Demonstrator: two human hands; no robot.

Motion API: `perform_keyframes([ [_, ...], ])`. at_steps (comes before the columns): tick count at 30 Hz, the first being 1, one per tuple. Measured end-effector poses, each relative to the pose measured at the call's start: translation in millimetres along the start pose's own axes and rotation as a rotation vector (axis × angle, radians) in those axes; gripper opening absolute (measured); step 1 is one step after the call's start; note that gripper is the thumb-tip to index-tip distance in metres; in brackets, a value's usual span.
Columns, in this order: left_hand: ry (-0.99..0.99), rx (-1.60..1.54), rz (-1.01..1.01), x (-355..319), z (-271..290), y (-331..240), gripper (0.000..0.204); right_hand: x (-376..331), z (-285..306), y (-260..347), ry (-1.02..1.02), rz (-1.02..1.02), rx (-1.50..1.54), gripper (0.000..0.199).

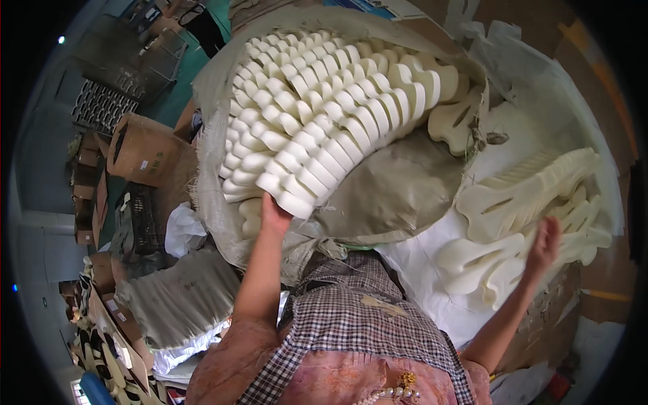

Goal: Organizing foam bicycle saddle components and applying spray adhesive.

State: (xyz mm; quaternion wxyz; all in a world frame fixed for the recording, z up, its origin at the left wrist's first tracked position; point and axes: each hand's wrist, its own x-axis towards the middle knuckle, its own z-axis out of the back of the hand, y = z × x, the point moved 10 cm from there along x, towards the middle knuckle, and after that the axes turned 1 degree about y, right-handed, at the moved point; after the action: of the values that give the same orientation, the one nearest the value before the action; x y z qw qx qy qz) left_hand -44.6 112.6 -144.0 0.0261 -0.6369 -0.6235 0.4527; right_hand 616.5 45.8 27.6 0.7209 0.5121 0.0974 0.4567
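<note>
A large woven sack stands open in front of me, holding rows of cream foam pads packed on edge. My left hand is at the near end of one long row, its thumb side against the last pad and its fingers hidden beneath. To the right, more waisted foam pads with long slots lie in overlapping stacks on white sheeting. My right hand is beside these stacks, fingers stretched upward, with nothing visible in it.
White plastic sheeting spreads under the right-hand pads. Left of the sack are a cardboard box, a black crate, a white plastic bag and a grey covered bundle. A grey-brown sack flap lies below the rows.
</note>
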Motion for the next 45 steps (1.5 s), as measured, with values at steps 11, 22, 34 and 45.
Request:
perform_keyframes([
  [11, 0.177, -0.213, 0.167, 19, 9, 20, 0.053, 83, -388, 176, 0.388, 0.275, -0.024, 0.046],
  [22, 0.250, -0.066, 0.377, 42, -4, 31, 0.056, 27, -428, 138, 1.012, -0.086, -0.159, 0.056],
  [34, 0.683, 0.415, 0.248, -48, -184, 16, 0.060, -108, -67, 92, 0.184, -0.198, 0.634, 0.069],
  [45, 1.078, 0.915, -0.292, -212, -415, 218, 0.080, 8, 85, -111, -0.290, -0.430, 0.738, 0.070],
])
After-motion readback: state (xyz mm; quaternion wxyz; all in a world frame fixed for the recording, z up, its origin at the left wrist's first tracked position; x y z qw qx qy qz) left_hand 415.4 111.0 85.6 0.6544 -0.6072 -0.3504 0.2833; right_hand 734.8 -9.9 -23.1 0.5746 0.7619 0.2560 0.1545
